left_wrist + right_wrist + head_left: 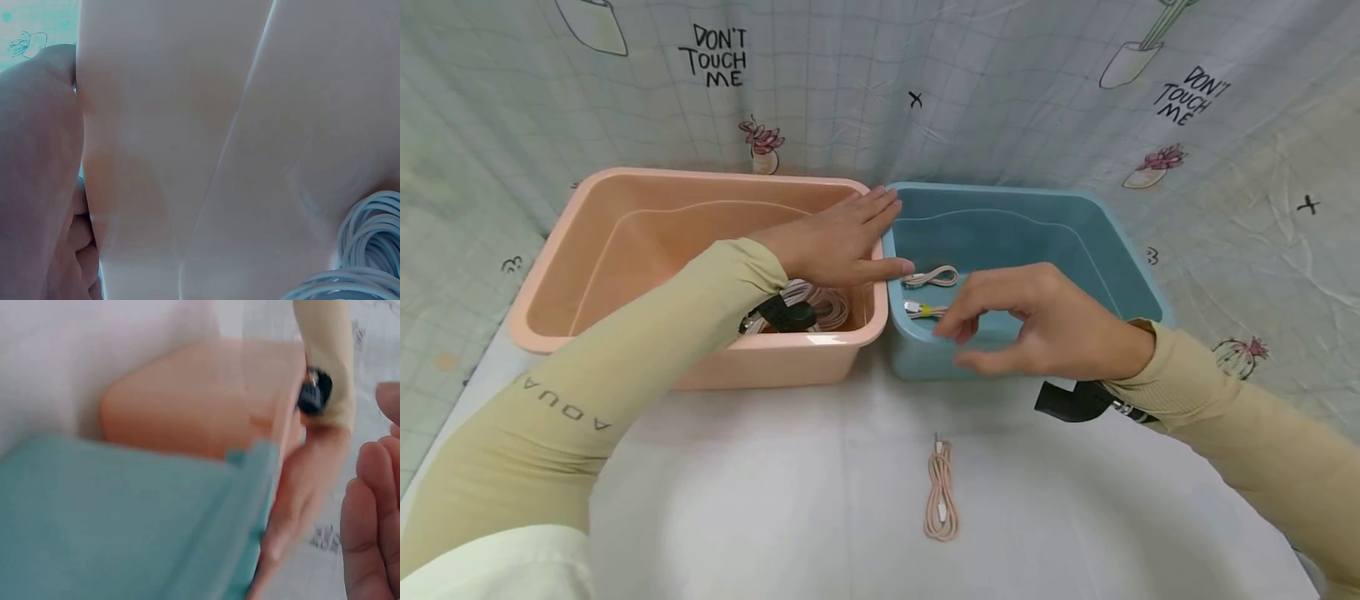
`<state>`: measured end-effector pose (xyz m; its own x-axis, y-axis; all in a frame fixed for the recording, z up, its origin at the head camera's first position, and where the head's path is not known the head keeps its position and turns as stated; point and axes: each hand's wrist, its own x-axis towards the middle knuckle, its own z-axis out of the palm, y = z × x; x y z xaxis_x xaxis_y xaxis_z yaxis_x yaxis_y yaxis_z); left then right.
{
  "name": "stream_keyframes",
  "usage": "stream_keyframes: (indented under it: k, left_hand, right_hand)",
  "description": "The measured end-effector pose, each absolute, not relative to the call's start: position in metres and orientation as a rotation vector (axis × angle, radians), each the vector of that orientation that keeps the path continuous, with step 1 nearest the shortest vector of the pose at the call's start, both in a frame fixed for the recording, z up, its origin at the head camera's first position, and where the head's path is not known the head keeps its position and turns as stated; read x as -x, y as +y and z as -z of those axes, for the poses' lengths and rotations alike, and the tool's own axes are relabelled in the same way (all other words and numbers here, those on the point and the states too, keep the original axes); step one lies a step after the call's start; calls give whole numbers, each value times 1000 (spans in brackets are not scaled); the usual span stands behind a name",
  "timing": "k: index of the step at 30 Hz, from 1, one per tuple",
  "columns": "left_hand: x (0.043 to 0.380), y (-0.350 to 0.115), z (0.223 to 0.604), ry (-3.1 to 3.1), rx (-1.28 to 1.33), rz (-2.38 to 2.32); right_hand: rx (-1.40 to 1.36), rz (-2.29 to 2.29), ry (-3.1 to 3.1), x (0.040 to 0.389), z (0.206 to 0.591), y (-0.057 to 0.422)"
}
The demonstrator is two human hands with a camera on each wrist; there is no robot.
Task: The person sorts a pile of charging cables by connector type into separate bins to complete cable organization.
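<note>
My left hand (842, 237) lies palm down over the shared edge of the peach bin (775, 363) and the blue bin (1060, 198), fingers straight and thumb reaching over the blue rim. Below it, coiled cables (831, 308) are piled in the peach bin; grey loops (378, 234) show in the left wrist view. Above the blue bin's front rim hovers my right hand (1037, 321), fingers bent, thumb apart, nothing between them. Beside its fingertips, a pale folded cable (934, 277) and a cable with a yellow tie (925, 311) lie inside the blue bin.
A bundled beige charging cable (941, 496) lies on the white tabletop (760, 492) in front of the bins. Behind them hangs a printed curtain (850, 83). Each wrist wears a black strapped camera, the right one (1071, 402) close to the blue bin's front.
</note>
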<state>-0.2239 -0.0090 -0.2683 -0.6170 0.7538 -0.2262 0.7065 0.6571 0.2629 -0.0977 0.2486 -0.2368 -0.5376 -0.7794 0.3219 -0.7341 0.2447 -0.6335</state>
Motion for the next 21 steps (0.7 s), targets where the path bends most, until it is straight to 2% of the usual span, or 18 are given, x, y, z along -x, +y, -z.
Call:
stream_keyframes:
  k: [13,21]
  left_hand:
    - [227,-11,268,2557,-1184,-197]
    - [229,-9,270,2557,-1181,-191]
  right_hand:
    - [1702,1005,2269,66,265,233]
    - [1607,800,2194,53,297,229]
